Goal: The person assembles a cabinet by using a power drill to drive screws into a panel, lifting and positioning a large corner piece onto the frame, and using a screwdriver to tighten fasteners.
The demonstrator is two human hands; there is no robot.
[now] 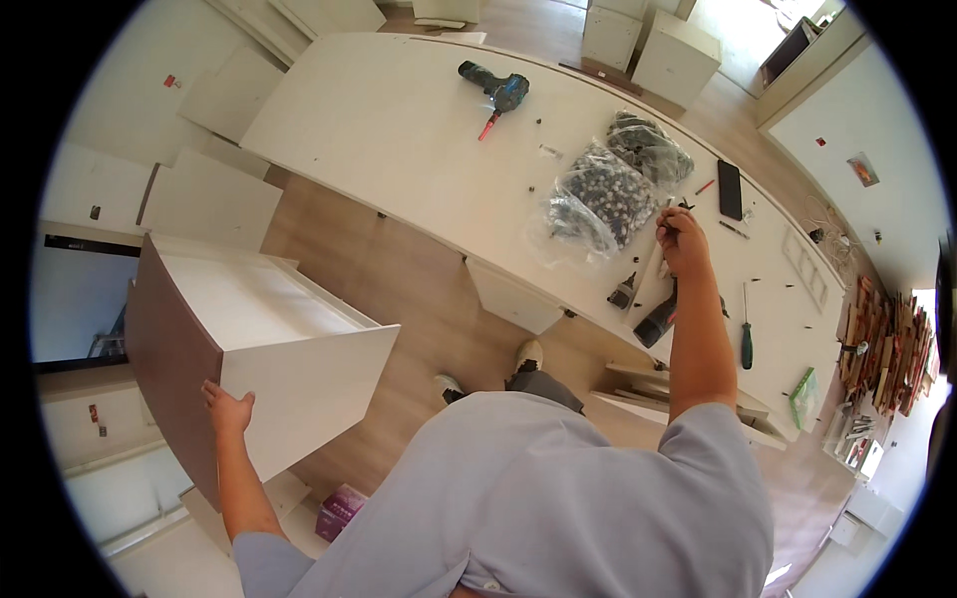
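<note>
A large white drawer [299,391] with a brown front panel [169,349] stands at my left. My left hand [229,407] holds the edge where the brown front meets the white side, fingers over the front and thumb on the side. Over the white worktop, my right hand [682,239] is closed in a pinch, with small dark tips showing beside the fingers. What it pinches is too small to make out. Close by lie a clear plastic bag of small fittings [606,194], a second bag of dark pieces [646,145] and a power drill [658,317], partly hidden by my right forearm.
The white worktop [379,120] carries another drill [498,90], a black phone [730,189], a green-handled screwdriver [747,344] and a green-white packet [802,397]. White panels [204,204] lean at left. A purple box [340,510] sits behind the drawer, and wood strips [882,344] are piled at right.
</note>
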